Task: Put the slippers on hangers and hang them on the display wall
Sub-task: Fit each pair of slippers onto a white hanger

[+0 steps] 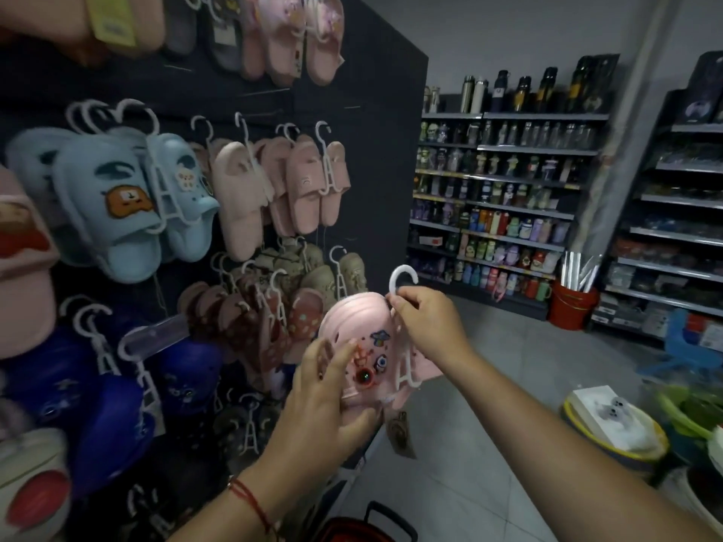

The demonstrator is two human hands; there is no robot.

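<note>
Pink slippers point(365, 346) on hanger point(403, 283), both hands gripping; tag unreadable.

Just left of the right hand point(426, 322) pinching the white hanger point(403, 283), brown slippers point(309, 314) and beige slippers point(352, 271) crowd the display wall point(383, 150); right of the grip, open aisle floor point(508, 346).

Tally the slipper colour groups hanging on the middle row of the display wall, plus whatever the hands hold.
Light blue slippers, hanging group: 1
Pale pink slippers, hanging group: 1
Dusty pink slippers, hanging group: 1
Pink clog on a white hanger, held off the display wall by left hand and right hand: 1
Total: 4
</note>
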